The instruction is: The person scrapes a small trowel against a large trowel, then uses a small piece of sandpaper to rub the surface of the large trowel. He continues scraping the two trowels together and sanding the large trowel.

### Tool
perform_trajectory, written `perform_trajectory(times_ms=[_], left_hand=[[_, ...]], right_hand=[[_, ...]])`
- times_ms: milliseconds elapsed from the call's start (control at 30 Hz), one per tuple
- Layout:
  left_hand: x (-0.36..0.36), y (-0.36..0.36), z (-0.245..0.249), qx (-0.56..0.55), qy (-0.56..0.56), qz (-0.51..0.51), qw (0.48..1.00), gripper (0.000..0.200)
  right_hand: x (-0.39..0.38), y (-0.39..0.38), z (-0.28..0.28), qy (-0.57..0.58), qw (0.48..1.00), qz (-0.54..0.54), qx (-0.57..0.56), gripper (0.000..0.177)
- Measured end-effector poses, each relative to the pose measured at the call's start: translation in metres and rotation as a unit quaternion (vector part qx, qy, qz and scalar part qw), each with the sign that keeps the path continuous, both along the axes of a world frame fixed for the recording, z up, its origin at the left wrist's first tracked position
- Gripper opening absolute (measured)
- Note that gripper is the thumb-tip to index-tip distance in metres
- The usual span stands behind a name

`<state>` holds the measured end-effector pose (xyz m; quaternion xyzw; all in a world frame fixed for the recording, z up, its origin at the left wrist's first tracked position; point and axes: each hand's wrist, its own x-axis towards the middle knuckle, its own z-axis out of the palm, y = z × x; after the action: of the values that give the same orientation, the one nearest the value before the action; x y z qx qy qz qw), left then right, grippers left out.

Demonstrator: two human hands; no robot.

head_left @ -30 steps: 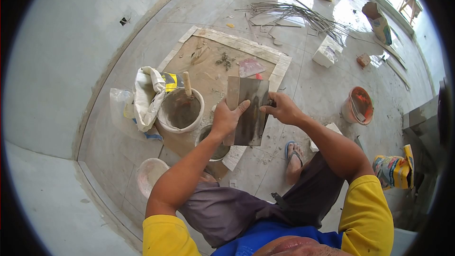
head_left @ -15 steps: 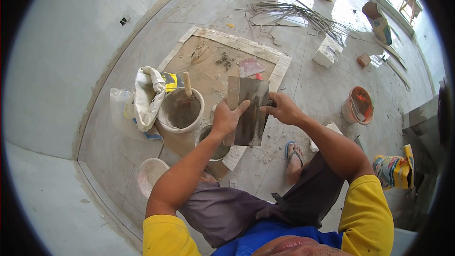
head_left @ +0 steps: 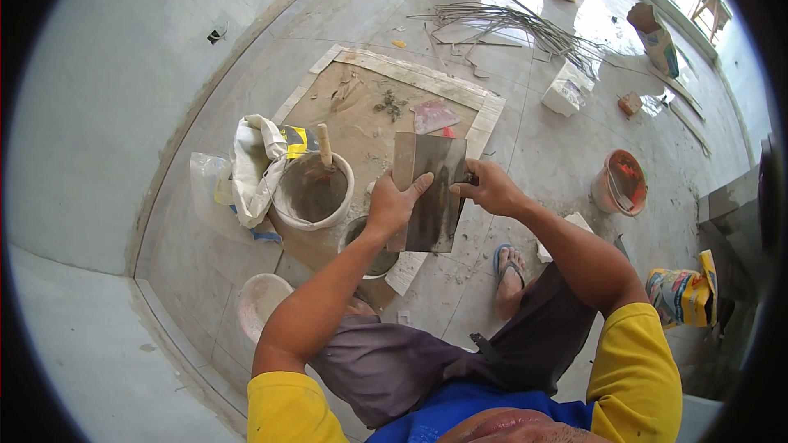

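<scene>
In front of me I hold up a flat rectangular steel trowel [head_left: 439, 193], its broad face streaked with dark wet marks; any handle is hidden. My left hand [head_left: 392, 203] grips its left edge, thumb lying on the face. At the opposite edge, my right hand [head_left: 492, 188] is closed with its thumb against the metal and its fingers behind. Left of the trowel stands a pale bucket [head_left: 348, 197] with grey residue inside and a wooden-handled tool [head_left: 324, 146] in it. A smaller container [head_left: 379, 267] is partly hidden by my left forearm.
A cardboard sheet [head_left: 328, 115] with pale edging lies beneath the buckets. An open white sack [head_left: 249, 168] leans at left. Metal rods [head_left: 525, 25] lie farther off. An orange-lined bucket [head_left: 604, 193] and a yellow bag [head_left: 681, 295] stand right; a whitish basin [head_left: 256, 299] sits lower left.
</scene>
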<state>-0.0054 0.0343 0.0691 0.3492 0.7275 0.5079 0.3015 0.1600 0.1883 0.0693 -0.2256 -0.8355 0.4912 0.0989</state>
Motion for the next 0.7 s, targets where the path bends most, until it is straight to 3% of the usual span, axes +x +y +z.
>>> perform_trajectory(times_ms=[700], left_hand=[[-0.0011, 0.0006, -0.0034, 0.011, -0.003, 0.0, 1.0, 0.052]], right_hand=[[0.0002, -0.0002, 0.0015, 0.008, 1.0, 0.005, 0.009, 0.023]])
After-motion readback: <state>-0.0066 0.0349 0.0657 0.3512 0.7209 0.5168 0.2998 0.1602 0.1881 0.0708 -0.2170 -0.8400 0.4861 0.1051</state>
